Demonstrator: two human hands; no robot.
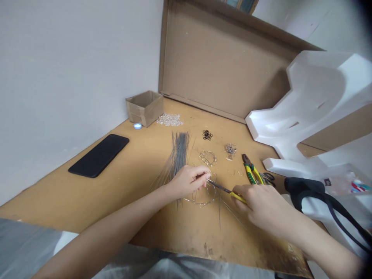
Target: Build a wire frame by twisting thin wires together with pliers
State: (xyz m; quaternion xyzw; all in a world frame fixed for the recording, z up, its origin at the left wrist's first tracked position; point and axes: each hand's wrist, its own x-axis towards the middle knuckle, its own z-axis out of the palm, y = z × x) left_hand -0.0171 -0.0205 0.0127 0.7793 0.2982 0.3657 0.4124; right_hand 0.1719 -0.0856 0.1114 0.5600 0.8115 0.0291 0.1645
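Observation:
My left hand [190, 180] is closed in a pinch on a thin wire piece, most of it hidden by the fingers. Yellow-handled pliers [236, 195] are gripped in my right hand [260, 207], and their narrow jaws reach to my left fingertips. Beneath both hands lies a loop of thin wire [200, 202] with small beads or twists along it. A bundle of straight grey wires [180, 153] lies just behind my left hand, partly covered by it. Another wire ring [208, 157] rests a little farther back.
Green-and-yellow pliers [250, 170] and black scissors [269, 178] lie right. Behind are black rings [207, 135], a small metal pile [230, 148], clear beads [170, 119] and a cardboard box [145, 108]. A black phone [99, 155] lies left; white foam [273, 128] stands right.

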